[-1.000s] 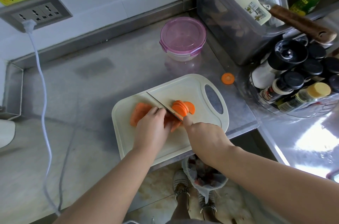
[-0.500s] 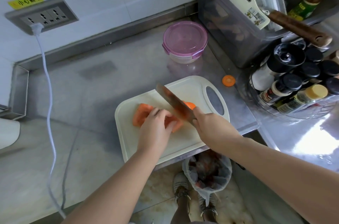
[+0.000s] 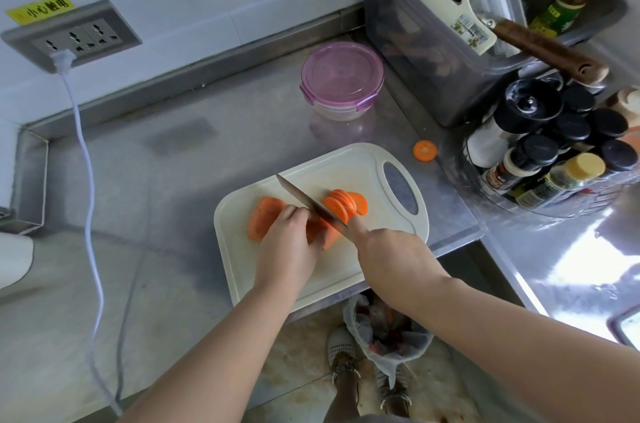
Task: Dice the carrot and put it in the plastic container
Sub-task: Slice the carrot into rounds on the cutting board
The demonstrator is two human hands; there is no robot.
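Carrot [image 3: 268, 220] under left hand [image 3: 289, 249], right hand [image 3: 388, 254] gripping one knife [image 3: 304, 203], one lidded container [image 3: 341, 80]

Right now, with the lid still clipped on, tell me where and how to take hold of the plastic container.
Grip the container by its round side wall just under the lid, coming down from above, fingers spread across opposite sides. It stands upright and alone, with bare counter to its left and front. The bin crowds its right side, so I would avoid approaching from there.

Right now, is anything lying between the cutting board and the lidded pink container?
No. In the head view, only bare steel counter separates the cutting board from the container; a stray carrot slice lies off to the right.
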